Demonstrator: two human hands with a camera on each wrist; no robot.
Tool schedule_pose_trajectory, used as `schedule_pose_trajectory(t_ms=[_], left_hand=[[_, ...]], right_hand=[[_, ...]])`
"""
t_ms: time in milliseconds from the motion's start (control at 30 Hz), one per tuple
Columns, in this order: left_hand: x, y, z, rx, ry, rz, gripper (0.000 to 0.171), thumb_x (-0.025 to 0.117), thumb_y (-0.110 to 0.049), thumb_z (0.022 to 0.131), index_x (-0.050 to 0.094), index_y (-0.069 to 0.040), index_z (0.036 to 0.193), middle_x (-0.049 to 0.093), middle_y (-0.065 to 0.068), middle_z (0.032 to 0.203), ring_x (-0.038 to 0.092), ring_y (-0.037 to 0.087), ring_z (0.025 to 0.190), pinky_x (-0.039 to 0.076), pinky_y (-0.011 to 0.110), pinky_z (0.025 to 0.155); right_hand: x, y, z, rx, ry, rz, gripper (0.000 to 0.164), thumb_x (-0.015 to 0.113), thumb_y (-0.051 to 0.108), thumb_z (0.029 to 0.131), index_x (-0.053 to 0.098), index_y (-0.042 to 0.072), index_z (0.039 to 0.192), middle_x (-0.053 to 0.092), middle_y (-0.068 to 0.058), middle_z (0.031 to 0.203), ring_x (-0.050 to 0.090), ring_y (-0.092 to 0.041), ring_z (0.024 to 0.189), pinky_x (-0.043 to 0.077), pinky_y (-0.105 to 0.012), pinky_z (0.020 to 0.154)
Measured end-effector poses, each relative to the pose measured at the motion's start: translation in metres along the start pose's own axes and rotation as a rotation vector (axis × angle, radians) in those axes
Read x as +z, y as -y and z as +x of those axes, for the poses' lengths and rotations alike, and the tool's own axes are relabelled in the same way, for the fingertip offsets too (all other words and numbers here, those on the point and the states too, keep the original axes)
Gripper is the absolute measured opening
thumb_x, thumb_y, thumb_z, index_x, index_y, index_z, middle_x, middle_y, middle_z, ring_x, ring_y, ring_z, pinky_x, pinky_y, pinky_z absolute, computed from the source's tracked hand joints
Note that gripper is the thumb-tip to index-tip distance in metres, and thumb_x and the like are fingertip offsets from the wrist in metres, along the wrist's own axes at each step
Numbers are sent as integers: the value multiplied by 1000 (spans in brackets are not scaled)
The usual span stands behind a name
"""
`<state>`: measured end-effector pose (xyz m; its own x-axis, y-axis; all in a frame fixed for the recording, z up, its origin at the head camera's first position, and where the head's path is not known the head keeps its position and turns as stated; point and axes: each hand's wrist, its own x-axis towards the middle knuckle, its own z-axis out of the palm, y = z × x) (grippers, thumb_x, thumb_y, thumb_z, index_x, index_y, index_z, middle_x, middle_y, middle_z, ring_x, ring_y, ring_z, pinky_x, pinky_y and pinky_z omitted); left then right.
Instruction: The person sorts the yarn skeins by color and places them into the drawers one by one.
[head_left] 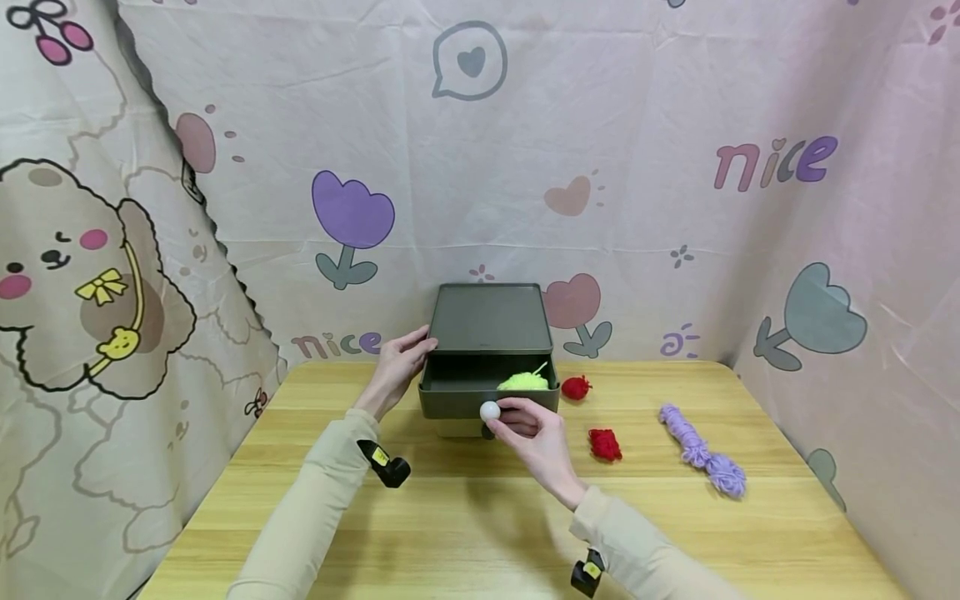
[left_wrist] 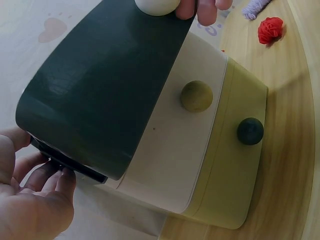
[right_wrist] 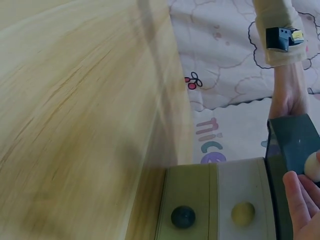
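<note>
A small drawer cabinet (head_left: 491,317) with a dark grey-green top stands at the back of the table. Its dark top drawer (head_left: 453,404) is pulled out, and a bundle of neon yellow-green yarn (head_left: 525,382) lies in its right part. My right hand (head_left: 542,442) pinches the drawer's round white knob (head_left: 490,411) between thumb and fingers. Against the cabinet's upper left side rests my left hand (head_left: 396,367), its fingertips touching the edge. Below, the left wrist view shows a cream drawer (left_wrist: 167,145) with a yellowish knob and a yellow-green drawer (left_wrist: 225,170) with a dark knob, both closed.
Two red yarn bundles lie right of the cabinet, one farther back (head_left: 575,387) and one nearer (head_left: 605,445). A twisted lilac yarn skein (head_left: 701,450) is farther right on the wooden table (head_left: 450,533). A printed cloth (head_left: 480,167) hangs behind.
</note>
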<state>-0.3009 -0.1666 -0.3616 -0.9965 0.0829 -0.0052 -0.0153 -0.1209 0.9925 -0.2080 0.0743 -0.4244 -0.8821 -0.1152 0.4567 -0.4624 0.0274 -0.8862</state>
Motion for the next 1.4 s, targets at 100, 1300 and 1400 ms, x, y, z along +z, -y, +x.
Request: schedule_pose_trajectory(t_ms=[100,1300,1400], left_hand=[[0,0,0,4,2,-6,56,56,-11,103,35,-6,156,31,12,165,55,-11,91,47,5,81],[-1,1,0,13,18,-11,58,56,-11,103,34,-5,156,30,14,165,55,-11,89,46,4,78],[0,1,-1,14,16,-23,57,54,-9,103,34,-5,156,32,16,163,52,-10,78,45,5,72]], right_hand=[[2,0,0,2,-18,6,28,81,5,84,71,-2,109,76,-27,97,73,-3,81,62,-20,74],[8,2,3,11,-61,-2,26,82,6,82,72,-1,105,76,-25,94,73,-5,80,61,-19,74],[9,2,5,20,-72,-4,25,83,7,82,73,1,104,77,-24,94,74,-7,80,61,-19,74]])
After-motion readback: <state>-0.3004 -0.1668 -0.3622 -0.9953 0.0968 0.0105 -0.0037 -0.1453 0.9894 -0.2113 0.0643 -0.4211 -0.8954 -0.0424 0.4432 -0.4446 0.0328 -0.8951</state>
